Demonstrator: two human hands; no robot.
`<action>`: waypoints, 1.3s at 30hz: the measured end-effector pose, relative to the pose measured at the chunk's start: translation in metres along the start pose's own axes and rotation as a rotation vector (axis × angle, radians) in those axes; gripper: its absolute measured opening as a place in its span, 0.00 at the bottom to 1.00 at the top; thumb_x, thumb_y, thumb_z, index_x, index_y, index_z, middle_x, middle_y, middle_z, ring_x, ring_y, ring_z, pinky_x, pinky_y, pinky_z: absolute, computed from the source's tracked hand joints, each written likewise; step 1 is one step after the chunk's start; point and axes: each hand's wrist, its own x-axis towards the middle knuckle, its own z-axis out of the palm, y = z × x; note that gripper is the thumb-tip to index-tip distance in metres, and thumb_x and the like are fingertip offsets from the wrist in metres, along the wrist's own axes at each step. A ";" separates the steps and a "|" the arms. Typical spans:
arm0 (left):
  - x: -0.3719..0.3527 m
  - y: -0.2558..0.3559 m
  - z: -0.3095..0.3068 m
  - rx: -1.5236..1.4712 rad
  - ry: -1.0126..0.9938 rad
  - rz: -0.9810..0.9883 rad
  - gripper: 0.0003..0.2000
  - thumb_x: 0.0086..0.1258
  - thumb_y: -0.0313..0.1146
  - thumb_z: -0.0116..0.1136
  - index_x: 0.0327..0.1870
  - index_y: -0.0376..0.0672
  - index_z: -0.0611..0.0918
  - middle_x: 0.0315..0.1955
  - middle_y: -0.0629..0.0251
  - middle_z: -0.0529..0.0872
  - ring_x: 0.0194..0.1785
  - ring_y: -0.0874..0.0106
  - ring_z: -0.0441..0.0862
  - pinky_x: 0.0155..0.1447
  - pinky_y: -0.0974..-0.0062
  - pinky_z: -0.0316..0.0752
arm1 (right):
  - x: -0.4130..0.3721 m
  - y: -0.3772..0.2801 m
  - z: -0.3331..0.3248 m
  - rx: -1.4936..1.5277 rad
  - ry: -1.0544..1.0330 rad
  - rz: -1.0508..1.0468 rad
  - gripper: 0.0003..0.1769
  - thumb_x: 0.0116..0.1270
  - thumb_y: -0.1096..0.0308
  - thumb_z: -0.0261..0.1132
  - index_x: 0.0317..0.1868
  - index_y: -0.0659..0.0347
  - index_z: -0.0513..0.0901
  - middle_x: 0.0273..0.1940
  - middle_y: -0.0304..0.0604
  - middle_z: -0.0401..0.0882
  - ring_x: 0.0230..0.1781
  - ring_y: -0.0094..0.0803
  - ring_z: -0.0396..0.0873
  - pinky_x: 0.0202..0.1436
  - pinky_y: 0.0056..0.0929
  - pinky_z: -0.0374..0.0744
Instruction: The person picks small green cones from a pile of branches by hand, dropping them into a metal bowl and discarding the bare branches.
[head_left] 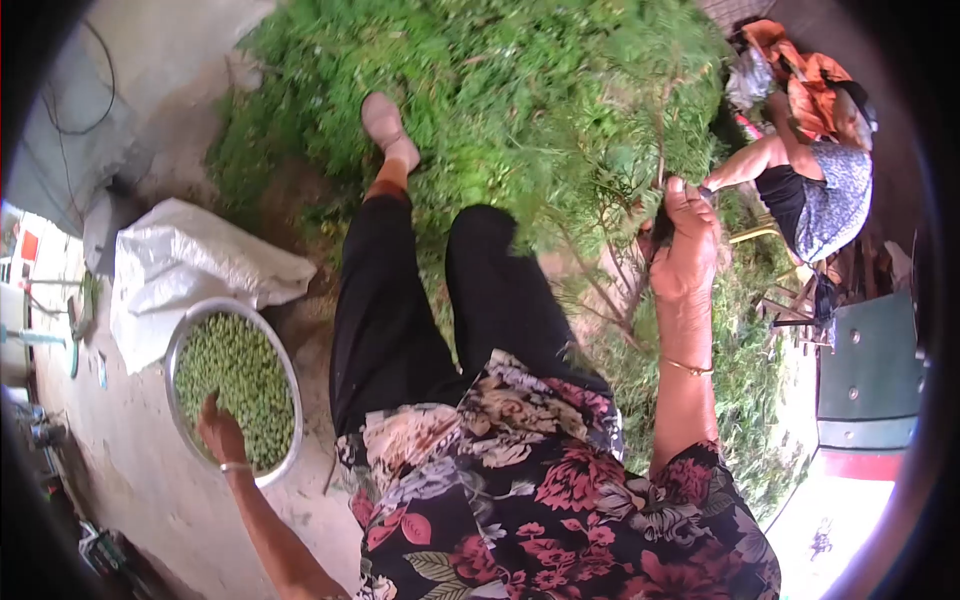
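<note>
My right hand [688, 240] is closed round the stem of a leafy green branch [625, 185], raised right of my knees. Feathery leaves spread up and left from the fist; the tips blur into the greenery behind. Over on the left, my left hand [222, 432] is above a round metal basin [298, 405], its fingers stretched out over many small round green berries or fruits [225, 360]. No object shows in that hand, though its fingers are small and partly hidden.
A large heap of cut green branches [480, 75] lies before my feet. Beside the basin rests a white sack [190, 265]. Another person [825, 190] sits at the upper right, an arm reaching toward the greenery. A dark green panel [868, 355] stands at the right.
</note>
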 end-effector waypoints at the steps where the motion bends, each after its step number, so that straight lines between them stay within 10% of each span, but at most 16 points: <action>1: -0.003 -0.015 0.011 0.182 0.180 0.142 0.19 0.58 0.24 0.55 0.54 0.35 0.77 0.52 0.44 0.77 0.54 0.50 0.75 0.59 0.58 0.68 | 0.004 -0.006 -0.002 0.111 -0.161 -0.008 0.09 0.69 0.67 0.60 0.33 0.62 0.75 0.25 0.39 0.73 0.22 0.26 0.72 0.26 0.26 0.76; 6: 0.000 0.052 0.028 0.055 0.572 0.415 0.15 0.55 0.22 0.57 0.45 0.29 0.80 0.41 0.47 0.83 0.46 0.53 0.80 0.55 0.62 0.72 | 0.013 -0.013 -0.008 0.514 -0.396 0.127 0.12 0.69 0.62 0.59 0.35 0.63 0.75 0.24 0.42 0.71 0.23 0.31 0.67 0.27 0.35 0.70; 18: -0.065 0.296 0.046 -1.245 -0.955 0.101 0.17 0.64 0.32 0.60 0.46 0.26 0.79 0.37 0.55 0.84 0.41 0.67 0.83 0.44 0.74 0.79 | -0.019 -0.005 0.000 0.507 -0.455 0.107 0.14 0.65 0.60 0.64 0.32 0.64 0.76 0.19 0.39 0.67 0.19 0.28 0.64 0.22 0.28 0.65; 22: -0.081 0.317 0.087 -1.379 -1.226 0.085 0.22 0.66 0.34 0.60 0.56 0.29 0.72 0.48 0.48 0.80 0.53 0.59 0.79 0.55 0.61 0.76 | -0.025 -0.009 -0.004 0.824 -0.558 0.275 0.14 0.65 0.59 0.64 0.37 0.62 0.75 0.20 0.36 0.67 0.16 0.25 0.61 0.20 0.28 0.64; 27: -0.077 0.347 0.122 -1.859 -1.550 -0.013 0.26 0.63 0.30 0.61 0.63 0.41 0.68 0.57 0.51 0.75 0.62 0.53 0.72 0.62 0.44 0.66 | -0.046 -0.009 0.009 0.295 -0.388 0.158 0.10 0.62 0.67 0.68 0.29 0.64 0.79 0.25 0.43 0.76 0.18 0.30 0.72 0.20 0.30 0.75; 34: -0.076 0.351 0.119 -2.008 -1.381 -0.335 0.21 0.61 0.19 0.56 0.56 0.42 0.73 0.52 0.59 0.79 0.58 0.61 0.75 0.58 0.49 0.74 | -0.063 0.025 0.013 -0.036 -0.572 0.086 0.06 0.65 0.72 0.65 0.32 0.65 0.82 0.24 0.38 0.80 0.22 0.23 0.76 0.24 0.25 0.77; 38: -0.074 0.328 0.137 -1.684 -1.002 0.015 0.17 0.60 0.17 0.55 0.52 0.40 0.77 0.47 0.60 0.81 0.51 0.61 0.80 0.56 0.52 0.76 | -0.067 0.058 0.007 -0.191 -0.454 -0.285 0.04 0.65 0.75 0.64 0.30 0.62 0.81 0.26 0.33 0.80 0.27 0.18 0.75 0.29 0.23 0.78; 39: -0.077 0.342 0.104 -1.763 -1.006 0.015 0.17 0.62 0.17 0.54 0.53 0.39 0.76 0.46 0.60 0.82 0.50 0.62 0.81 0.53 0.55 0.78 | -0.079 0.036 0.023 0.083 -0.305 0.158 0.07 0.66 0.72 0.64 0.29 0.58 0.79 0.26 0.29 0.76 0.26 0.18 0.72 0.30 0.21 0.76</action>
